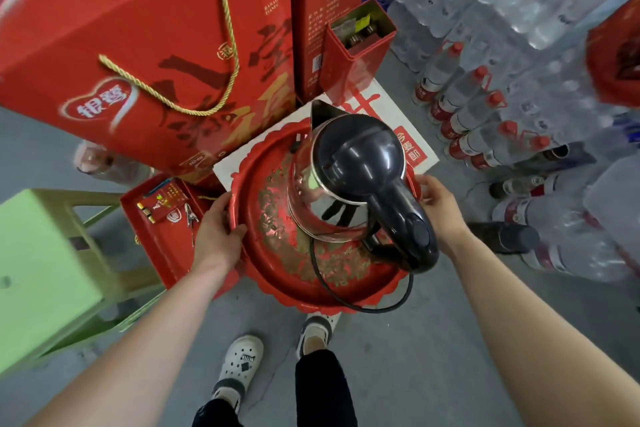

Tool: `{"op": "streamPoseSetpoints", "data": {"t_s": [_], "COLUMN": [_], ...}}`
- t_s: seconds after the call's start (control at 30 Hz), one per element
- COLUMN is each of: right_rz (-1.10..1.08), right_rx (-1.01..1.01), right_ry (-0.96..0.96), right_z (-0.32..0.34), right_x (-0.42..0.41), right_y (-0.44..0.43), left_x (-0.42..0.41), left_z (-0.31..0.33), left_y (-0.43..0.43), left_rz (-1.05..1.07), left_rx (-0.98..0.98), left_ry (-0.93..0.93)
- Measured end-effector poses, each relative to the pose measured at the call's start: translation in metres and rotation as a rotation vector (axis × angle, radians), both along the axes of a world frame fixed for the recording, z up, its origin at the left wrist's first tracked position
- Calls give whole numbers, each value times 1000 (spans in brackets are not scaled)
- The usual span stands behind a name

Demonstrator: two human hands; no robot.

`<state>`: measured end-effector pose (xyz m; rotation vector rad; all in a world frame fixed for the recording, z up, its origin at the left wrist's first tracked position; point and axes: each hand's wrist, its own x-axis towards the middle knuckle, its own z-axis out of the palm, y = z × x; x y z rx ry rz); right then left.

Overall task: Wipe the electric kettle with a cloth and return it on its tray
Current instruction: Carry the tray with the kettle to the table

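A steel electric kettle (322, 191) with a black lid and black handle stands on a round red tray (263, 253) with gold patterning. A black power cord (332, 291) loops from the kettle over the tray's near rim. My left hand (216, 229) grips the tray's left rim. My right hand (440, 204) holds the tray's right rim, just behind the kettle's handle. No cloth is visible.
Large red gift boxes (138, 45) stand behind the tray. A small open red box (159, 215) and a green plastic stool (38, 270) lie to the left. Water bottles with red caps (471, 107) and wrapped bottle packs crowd the right. Grey floor and my feet are below.
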<state>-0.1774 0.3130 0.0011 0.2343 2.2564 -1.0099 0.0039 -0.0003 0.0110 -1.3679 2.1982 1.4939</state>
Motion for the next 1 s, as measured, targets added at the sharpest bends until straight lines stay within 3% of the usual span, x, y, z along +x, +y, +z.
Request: {"op": "streamPoseSetpoints", "data": {"t_s": [0.27, 0.53, 0.77, 1.0], "right_rz": [-331, -724, -1055, -1373], "right_rx": [-93, -122, -57, -54], "right_ry": [96, 259, 309, 330], "right_z": [103, 205, 253, 267], "right_x": [146, 331, 486, 622], "right_y": [50, 86, 145, 230], "left_x": [38, 84, 132, 181], "left_z": [84, 189, 239, 249], "left_y": [-4, 42, 138, 285], "left_rz": [-346, -666, -1011, -1315], "left_rx": [-5, -37, 12, 56], "left_ry": [173, 206, 232, 262]}}
